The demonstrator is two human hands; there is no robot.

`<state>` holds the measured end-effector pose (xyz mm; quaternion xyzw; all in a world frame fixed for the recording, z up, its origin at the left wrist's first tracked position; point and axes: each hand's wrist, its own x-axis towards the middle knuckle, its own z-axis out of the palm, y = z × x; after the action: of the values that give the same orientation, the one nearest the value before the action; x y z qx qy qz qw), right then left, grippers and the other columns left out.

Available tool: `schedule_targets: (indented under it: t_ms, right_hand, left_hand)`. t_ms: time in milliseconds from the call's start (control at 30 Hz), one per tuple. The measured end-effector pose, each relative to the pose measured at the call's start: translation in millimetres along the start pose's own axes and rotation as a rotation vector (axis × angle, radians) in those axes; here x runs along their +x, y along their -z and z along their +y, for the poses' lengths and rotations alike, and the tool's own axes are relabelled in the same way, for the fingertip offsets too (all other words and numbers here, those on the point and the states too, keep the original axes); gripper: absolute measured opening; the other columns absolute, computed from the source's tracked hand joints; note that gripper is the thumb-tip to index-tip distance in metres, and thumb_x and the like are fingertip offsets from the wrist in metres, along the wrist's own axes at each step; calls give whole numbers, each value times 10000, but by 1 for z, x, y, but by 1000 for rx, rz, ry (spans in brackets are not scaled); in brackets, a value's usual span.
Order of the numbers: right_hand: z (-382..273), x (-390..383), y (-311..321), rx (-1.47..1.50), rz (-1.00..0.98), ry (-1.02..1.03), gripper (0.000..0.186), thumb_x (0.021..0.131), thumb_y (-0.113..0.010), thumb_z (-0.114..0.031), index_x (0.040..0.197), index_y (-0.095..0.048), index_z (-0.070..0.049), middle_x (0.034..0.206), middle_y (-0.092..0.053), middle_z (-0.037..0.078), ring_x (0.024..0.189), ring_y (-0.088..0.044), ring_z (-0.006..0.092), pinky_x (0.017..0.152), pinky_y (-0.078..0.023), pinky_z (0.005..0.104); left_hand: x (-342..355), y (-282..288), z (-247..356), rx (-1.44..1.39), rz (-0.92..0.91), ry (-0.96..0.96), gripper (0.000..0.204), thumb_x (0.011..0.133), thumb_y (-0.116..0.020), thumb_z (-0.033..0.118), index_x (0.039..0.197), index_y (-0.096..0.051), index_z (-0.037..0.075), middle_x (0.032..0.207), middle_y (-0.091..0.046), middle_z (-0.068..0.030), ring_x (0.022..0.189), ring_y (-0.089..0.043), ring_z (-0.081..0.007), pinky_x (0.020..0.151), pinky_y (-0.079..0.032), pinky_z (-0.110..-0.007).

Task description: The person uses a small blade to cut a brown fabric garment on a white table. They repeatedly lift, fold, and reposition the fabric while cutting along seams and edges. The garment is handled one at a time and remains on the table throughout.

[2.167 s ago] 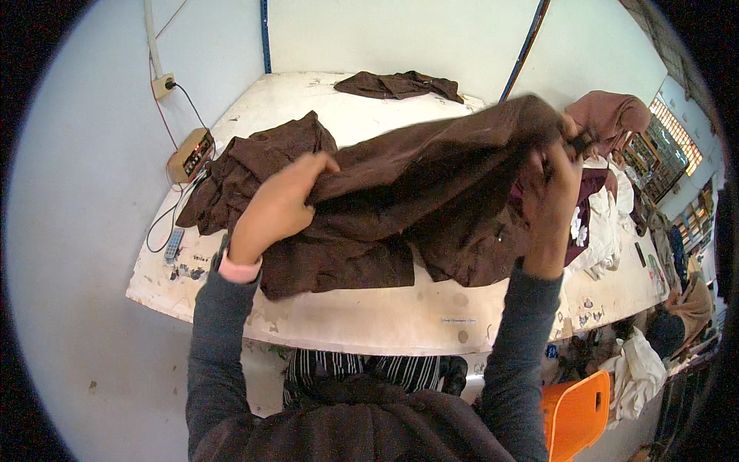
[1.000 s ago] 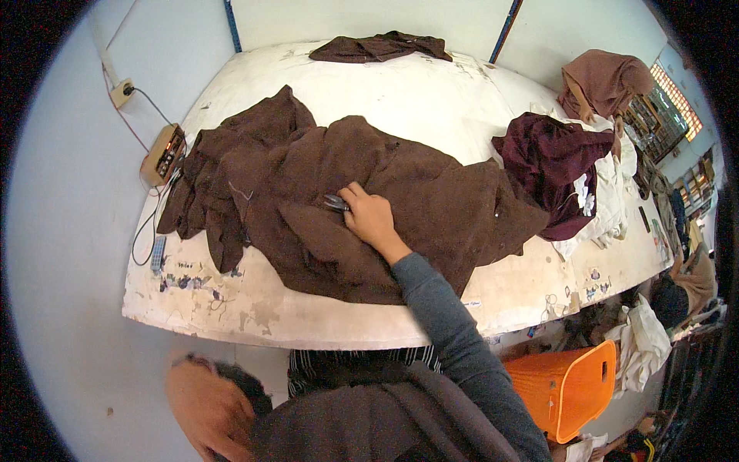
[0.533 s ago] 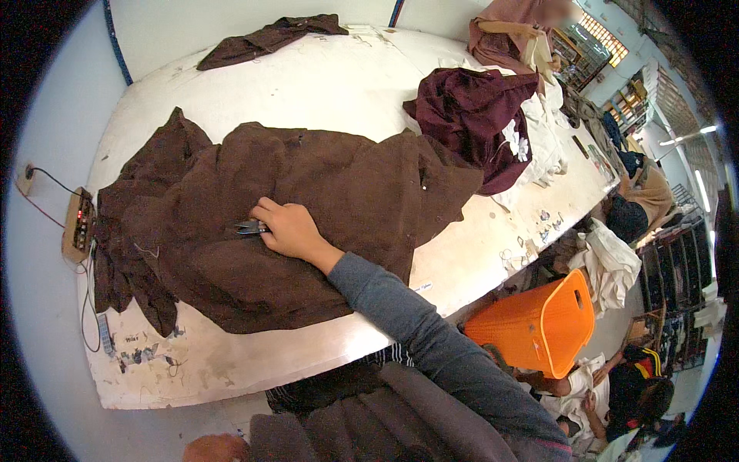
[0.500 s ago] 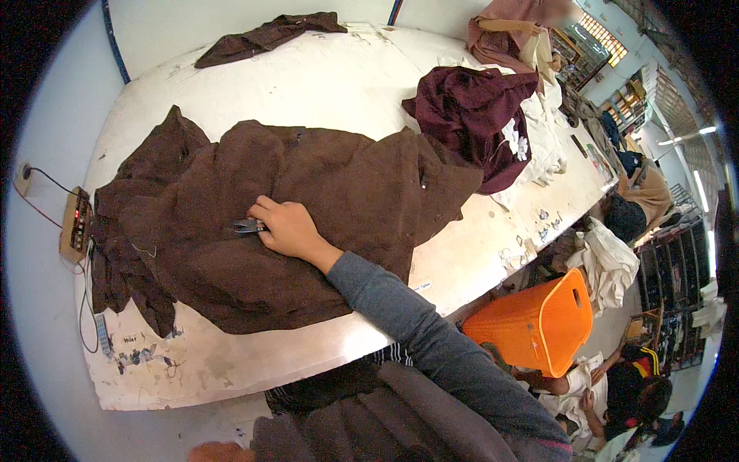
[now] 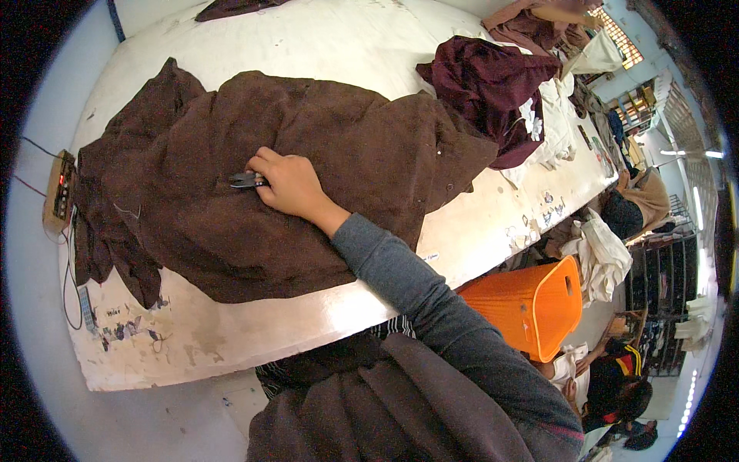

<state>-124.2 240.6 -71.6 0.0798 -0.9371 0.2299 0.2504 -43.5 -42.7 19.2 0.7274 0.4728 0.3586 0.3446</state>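
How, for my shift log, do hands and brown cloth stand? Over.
Right hand gripping dark tool, left hand out of view. Brown cloth rumpled across table. Maroon cloth at its right end.

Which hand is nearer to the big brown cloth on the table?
The right one: the right hand rests on the brown cloth, holding a small dark tool. The left hand is out of view, so its exact place cannot be told.

Wearing a long charcoal sleeve (image 5: 404,269) with a thin reddish line (image 5: 568,434), dark brownish draped cloth (image 5: 346,404), and black-and-white striped fabric (image 5: 395,327).
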Motion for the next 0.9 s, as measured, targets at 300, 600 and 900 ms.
schedule_targets:
  t_ms: [300,600,900]
  right_hand:
    - [6,-3,3,-8,-8,-17,272,761,-681,-128,1033,-661,-125,970,-608,72,790,-682,313,703,-545,440]
    - [6,-3,2,3,9,4,293,769,-698,-168,1054,-660,-110,988,-620,89,783,-678,330,699,-549,455]
    - [7,1,0,0,-19,7,324,774,-703,-190,1081,-657,-98,991,-612,106,781,-679,341,703,-552,472]
  left_hand:
    - [-1,-7,-1,12,26,-47,333,996,-632,333,1106,-668,20,884,-705,-97,817,-701,-244,724,-549,-382]
    - [-2,-10,14,46,41,-91,335,999,-624,334,1108,-670,20,902,-707,-100,833,-702,-244,730,-550,-382]
    - [4,-11,24,80,40,-95,337,1002,-616,335,1110,-673,21,919,-709,-104,849,-702,-243,736,-550,-382]
